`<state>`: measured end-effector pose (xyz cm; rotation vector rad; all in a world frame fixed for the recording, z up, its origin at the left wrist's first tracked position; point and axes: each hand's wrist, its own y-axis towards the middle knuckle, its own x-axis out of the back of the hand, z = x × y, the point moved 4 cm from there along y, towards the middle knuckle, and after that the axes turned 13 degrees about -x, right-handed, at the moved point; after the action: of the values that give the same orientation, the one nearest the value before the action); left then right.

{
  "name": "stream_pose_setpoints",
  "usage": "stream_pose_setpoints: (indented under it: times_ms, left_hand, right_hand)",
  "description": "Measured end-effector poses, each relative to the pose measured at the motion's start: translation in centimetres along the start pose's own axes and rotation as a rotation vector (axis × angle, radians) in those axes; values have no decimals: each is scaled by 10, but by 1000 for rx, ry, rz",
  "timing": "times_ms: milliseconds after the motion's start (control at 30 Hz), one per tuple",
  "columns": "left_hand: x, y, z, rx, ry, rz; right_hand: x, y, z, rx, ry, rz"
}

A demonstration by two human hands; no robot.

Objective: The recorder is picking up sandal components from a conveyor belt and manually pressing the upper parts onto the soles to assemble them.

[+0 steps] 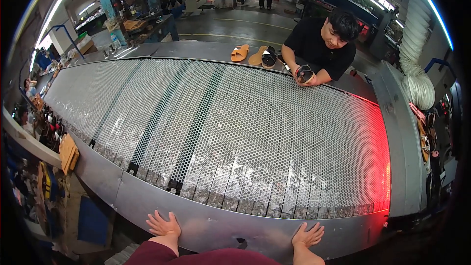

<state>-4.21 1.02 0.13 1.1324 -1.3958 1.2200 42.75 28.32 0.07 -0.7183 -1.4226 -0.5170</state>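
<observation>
My left hand rests flat on the metal edge of a wide mesh conveyor, fingers spread. Farther right on the same edge lies my right hand, also spread, with nothing in it. Beyond the edge stretches the conveyor's honeycomb mesh belt, bare in front of both hands. Across the belt a person in a black top leans on the far side and holds a dark sandal in both hands. Beside that person, an orange sandal, a tan sole and a black sandal lie on the far ledge.
Red light glows at the belt's right end, by a grey metal housing. A pale flexible duct hangs behind it. Wooden-looking blocks stand by the left near edge. Other people and benches are in the background.
</observation>
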Motion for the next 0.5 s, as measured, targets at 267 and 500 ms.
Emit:
stream_pose_setpoints:
  times_ms: [267,500]
  left_hand:
    - [-1,1,0,-22,14,-6]
    - [-20,6,14,-19,89,-113]
  right_hand:
    - [0,-1,-5,1,8,-14]
    - [-3,6,0,87,69,-10]
